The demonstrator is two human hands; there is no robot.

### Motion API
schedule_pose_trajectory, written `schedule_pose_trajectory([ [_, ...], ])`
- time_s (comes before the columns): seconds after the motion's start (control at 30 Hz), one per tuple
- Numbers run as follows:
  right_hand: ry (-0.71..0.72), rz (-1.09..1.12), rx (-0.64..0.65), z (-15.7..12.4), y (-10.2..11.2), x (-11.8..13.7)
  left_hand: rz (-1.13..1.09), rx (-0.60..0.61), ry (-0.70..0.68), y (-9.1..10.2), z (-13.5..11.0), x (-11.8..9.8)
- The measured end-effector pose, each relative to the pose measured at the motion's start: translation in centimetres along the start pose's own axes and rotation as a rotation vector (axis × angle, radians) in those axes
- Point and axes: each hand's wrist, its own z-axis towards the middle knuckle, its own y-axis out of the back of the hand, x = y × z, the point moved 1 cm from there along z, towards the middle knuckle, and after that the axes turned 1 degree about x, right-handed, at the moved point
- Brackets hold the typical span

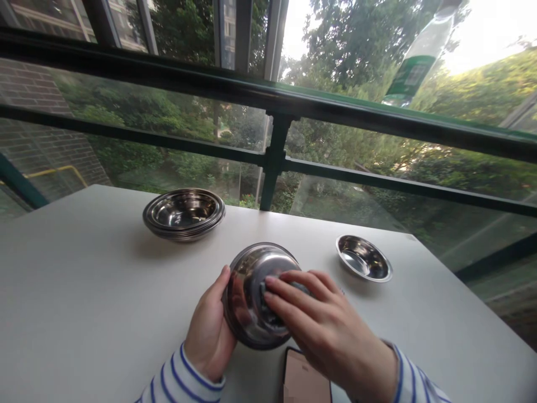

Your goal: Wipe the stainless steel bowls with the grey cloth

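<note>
My left hand [210, 330] grips the rim of a steel bowl [251, 285] that is tilted on its edge, with its underside facing me. My right hand [323, 324] lies over the bowl's bottom, fingers pressed together on a small dark cloth or pad [265, 296] that is mostly hidden under them. Both sleeves are white with blue stripes.
A stack of steel bowls [183, 212] sits at the back left of the white table [84, 291]. A single small steel bowl [363, 257] stands to the right. A phone [304, 380] lies at the near edge. A glass railing and a bottle [419, 56] are behind.
</note>
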Motion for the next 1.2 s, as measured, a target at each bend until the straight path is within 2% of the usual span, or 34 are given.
schedule_pose_trajectory([
  [0.07,0.026,-0.016,0.001,-0.03,0.08,0.15,-0.004,0.008,0.008,0.05,0.11,-0.05],
  [0.17,-0.020,-0.082,-0.022,-0.03,0.17,0.21,-0.009,0.004,-0.007,0.11,0.18,-0.01],
  [0.3,0.024,-0.094,-0.008,-0.07,0.13,0.39,-0.019,0.018,0.020,0.10,0.16,0.08],
  [0.4,-0.023,-0.129,-0.007,-0.07,0.15,0.50,-0.007,0.014,-0.004,0.08,0.11,0.01],
  [0.57,0.054,-0.024,0.012,0.07,0.22,0.70,-0.046,0.049,0.039,-0.04,0.03,0.04],
  [0.73,-0.074,-0.066,-0.024,0.32,-0.13,0.46,-0.007,-0.017,-0.012,0.09,0.15,0.01],
  [0.93,0.055,0.049,0.078,0.10,-0.39,1.00,-0.034,-0.064,-0.030,0.58,0.78,-0.71],
  [1.07,0.026,0.045,0.138,-0.07,-0.10,0.59,-0.033,-0.113,-0.066,0.75,0.90,-0.86],
  [1.2,0.057,0.053,0.082,-0.04,0.06,0.78,-0.019,-0.055,-0.011,0.67,0.86,-0.72],
])
